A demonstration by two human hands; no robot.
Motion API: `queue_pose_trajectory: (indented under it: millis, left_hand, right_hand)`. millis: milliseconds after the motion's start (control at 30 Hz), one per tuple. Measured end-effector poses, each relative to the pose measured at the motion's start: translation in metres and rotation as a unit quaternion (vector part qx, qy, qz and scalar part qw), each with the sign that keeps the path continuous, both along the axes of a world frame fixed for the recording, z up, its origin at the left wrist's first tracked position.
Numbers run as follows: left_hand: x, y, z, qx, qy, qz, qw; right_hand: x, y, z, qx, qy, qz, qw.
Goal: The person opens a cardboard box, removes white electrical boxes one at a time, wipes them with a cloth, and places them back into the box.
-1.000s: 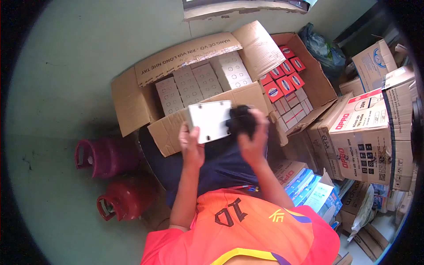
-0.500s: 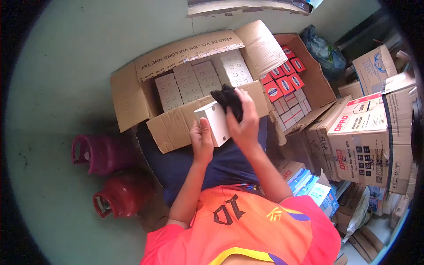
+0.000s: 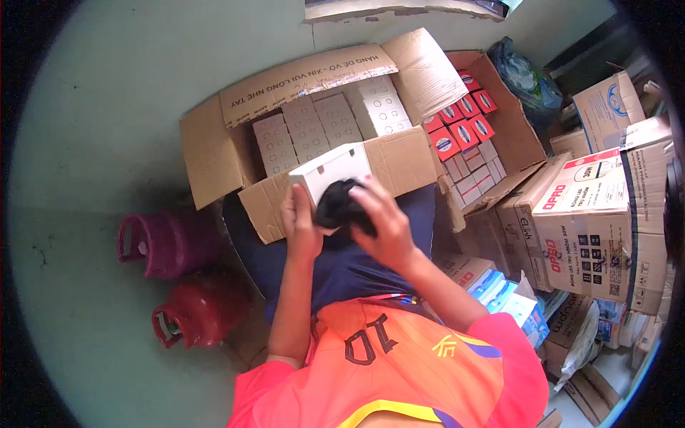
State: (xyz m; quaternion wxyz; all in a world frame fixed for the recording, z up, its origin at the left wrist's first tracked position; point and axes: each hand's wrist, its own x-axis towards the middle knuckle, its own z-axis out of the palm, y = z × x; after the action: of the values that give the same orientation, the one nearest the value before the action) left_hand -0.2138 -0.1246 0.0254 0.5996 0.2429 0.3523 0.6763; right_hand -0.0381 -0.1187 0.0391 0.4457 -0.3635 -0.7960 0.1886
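My left hand [image 3: 302,227] is closed around the left side of a white rectangular box [image 3: 330,168], which has small dark slots on its face and is tilted. A black cloth [image 3: 341,204], bunched up, lies against that box under my right hand [image 3: 387,227]. The fingers of my right hand curl over the cloth; part of their grip is hidden. Just beyond both hands, an open cardboard carton [image 3: 264,210] holds rows of white pieces [image 3: 307,125] marked with dashed circles.
To the right, another open carton [image 3: 515,125] contains red-and-white small boxes [image 3: 464,132]. Stacked OPRO cartons [image 3: 581,235] stand farther right. At left are a purple gas cylinder [image 3: 168,245] and a red one [image 3: 200,310] beside the green wall [image 3: 107,143].
The white box has shifted left and turned, showing its face at a different angle. My right hand and the black cloth have moved down and left across it.
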Motion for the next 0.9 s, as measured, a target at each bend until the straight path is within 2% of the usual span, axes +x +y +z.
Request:
queue_pose_trajectory:
  millis: [33,67,133,167,200,233,300,333,400,467,533,567,600,633,667,700,733,767,800,833,900]
  left_hand:
    - [0.001,-0.002,-0.006,0.019,0.073,-0.010,0.997]
    - [0.006,-0.006,-0.015,0.034,0.143,-0.020,0.989]
    - [0.030,-0.010,-0.013,0.064,0.181,0.008,0.981]
    - [0.030,-0.007,-0.017,0.041,0.133,-0.002,0.990]
    - [0.027,-0.004,-0.025,0.016,0.088,-0.015,0.996]
    - [0.026,0.008,-0.028,0.063,0.087,0.043,0.993]
    - [0.005,-0.001,-0.025,-0.030,-0.053,-0.001,0.998]
    - [0.007,-0.001,0.008,-0.027,-0.044,-0.010,0.999]
    - [0.009,-0.012,-0.033,0.020,0.082,-0.011,0.996]
    - [0.037,-0.015,-0.037,0.030,0.130,0.028,0.991]
    - [0.024,-0.008,-0.043,0.016,0.062,-0.006,0.998]
    - [0.012,-0.010,-0.042,0.007,0.027,-0.011,1.000]
    - [-0.002,-0.010,-0.038,0.001,-0.008,-0.017,1.000]
    - [-0.014,-0.008,-0.036,-0.004,-0.044,-0.024,0.999]
    - [-0.022,-0.009,-0.041,0.036,-0.012,-0.013,0.999]
    - [-0.028,-0.010,-0.041,0.054,-0.010,-0.013,0.998]
    - [-0.032,-0.012,-0.040,0.072,-0.008,-0.012,0.997]
    - [-0.029,-0.013,-0.039,0.072,-0.080,-0.011,0.994]
    - [-0.025,-0.014,-0.041,0.065,-0.105,-0.027,0.992]
    - [-0.020,-0.015,-0.046,0.058,-0.130,-0.043,0.989]
    - [-0.007,-0.017,-0.053,0.007,-0.182,-0.060,0.981]
  right_hand:
    - [0.005,0.017,-0.003,0.024,0.011,-0.049,0.998]
    - [0.005,0.025,-0.006,-0.084,0.089,-0.127,0.984]
    - [-0.007,0.035,0.002,-0.091,0.123,-0.220,0.964]
    - [-0.013,0.030,0.005,0.009,0.072,-0.204,0.976]
    - [-0.017,0.016,0.007,0.010,0.064,-0.133,0.989]
    - [-0.015,0.002,0.005,-0.009,0.046,-0.064,0.997]
    - [-0.003,0.000,-0.004,-0.022,0.005,0.036,0.999]
    - [0.004,0.010,-0.011,-0.002,0.007,0.003,1.000]
    - [0.010,0.037,-0.027,-0.060,0.066,-0.124,0.988]
    - [0.005,0.046,-0.016,-0.108,0.107,-0.107,0.983]
    - [-0.016,0.020,-0.007,-0.010,0.061,-0.071,0.996]
    - [-0.017,0.006,-0.003,-0.041,0.063,-0.011,0.997]
    - [-0.009,0.002,-0.003,-0.029,-0.001,0.032,0.999]
    - [0.000,0.005,-0.007,-0.009,-0.044,0.003,0.999]
    - [0.008,0.008,-0.017,0.010,-0.088,-0.027,0.996]
    - [0.014,0.018,-0.040,-0.059,-0.012,-0.087,0.994]
    - [0.018,0.027,-0.047,-0.314,0.196,-0.098,0.924]
    - [0.022,0.032,-0.054,-0.386,0.339,-0.109,0.851]
    - [0.022,0.036,-0.049,-0.446,0.472,-0.116,0.752]
    - [0.020,0.035,-0.045,-0.471,0.520,-0.073,0.708]
    - [0.008,0.027,-0.034,-0.477,0.582,-0.038,0.657]
